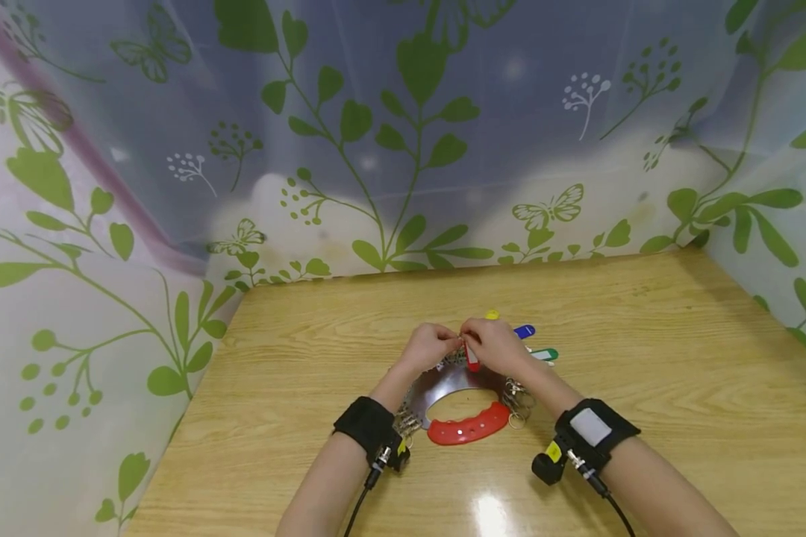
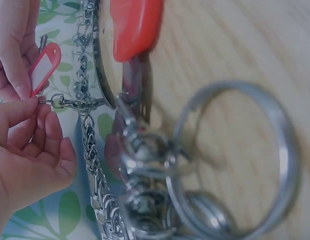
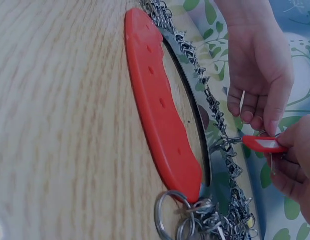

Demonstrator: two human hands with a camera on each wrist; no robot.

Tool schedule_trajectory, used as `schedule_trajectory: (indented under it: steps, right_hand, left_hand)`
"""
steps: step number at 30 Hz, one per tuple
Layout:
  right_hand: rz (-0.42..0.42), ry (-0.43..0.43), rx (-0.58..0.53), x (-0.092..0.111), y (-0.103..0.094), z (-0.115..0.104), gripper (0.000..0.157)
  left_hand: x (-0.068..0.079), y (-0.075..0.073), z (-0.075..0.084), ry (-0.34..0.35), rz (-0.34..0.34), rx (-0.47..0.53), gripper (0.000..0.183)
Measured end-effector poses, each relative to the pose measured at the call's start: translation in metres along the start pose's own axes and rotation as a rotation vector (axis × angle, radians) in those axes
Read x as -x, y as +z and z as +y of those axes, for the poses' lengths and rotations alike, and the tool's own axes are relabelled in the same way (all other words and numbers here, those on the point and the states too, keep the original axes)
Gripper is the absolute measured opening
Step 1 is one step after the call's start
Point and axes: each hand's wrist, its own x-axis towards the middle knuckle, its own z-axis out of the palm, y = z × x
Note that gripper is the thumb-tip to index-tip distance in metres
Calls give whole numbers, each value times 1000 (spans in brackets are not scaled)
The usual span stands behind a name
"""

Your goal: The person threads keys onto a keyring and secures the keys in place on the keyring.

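A curved metal key holder [image 1: 443, 382] with a red handle [image 1: 470, 429] lies on the table. Swivel clasps and key rings hang in a row along its outer edge. At the far edge, my left hand [image 1: 430, 347] pinches a small key ring [image 3: 262, 133] at the end of one swivel clasp [image 2: 58, 101]. Close beside it, my right hand [image 1: 500, 347] holds a red key tag [image 1: 472, 356] with a white label between thumb and fingers. A key [image 2: 43, 42] shows partly behind the tag in the left wrist view. The fingertips of both hands almost meet.
Beyond my right hand lie a yellow tag [image 1: 492, 315], a blue tag [image 1: 525, 331] and a green tag [image 1: 545, 355]. Loose-hanging rings [image 1: 517, 420] bunch at the holder's right end. A leaf-patterned curtain [image 1: 376, 149] borders the wooden table [image 1: 295, 358] at the back and sides.
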Motion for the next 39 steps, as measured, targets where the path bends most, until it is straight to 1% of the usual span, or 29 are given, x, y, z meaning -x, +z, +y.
schedule_trajectory:
  steps: [4,7,10,15,17,21,26,33,39]
  right_hand:
    - [21,-60,35,1,1,0,7]
    - [26,-78,49,1,1,-1,7]
    - [22,-51,30,2,1,-1,8]
    - [31,7,1,2,3,1,8]
    - [48,6,1,2,3,1,7]
    - [65,-20,30,2,3,3,6]
    - [38,-30,70,2,3,2,7]
    - [19,-74,83,2,2,1,7]
    - [5,-25,71,2,3,4,8]
  left_hand:
    - [1,0,1,-17,12,27,18]
    - [1,0,2,-17,24,31,19]
    - [1,0,0,-2,26,27,19]
    - [2,1,-2,24,-13,-15,17]
    - [2,2,-1,24,-15,-13,17]
    - [1,2,0,16,8,-10,18]
    - [-1,3,0,3,9,-24,19]
    - [-3,1,-1,31,9,-31,19]
    - [-2,1,-3,41,-35,-58,17]
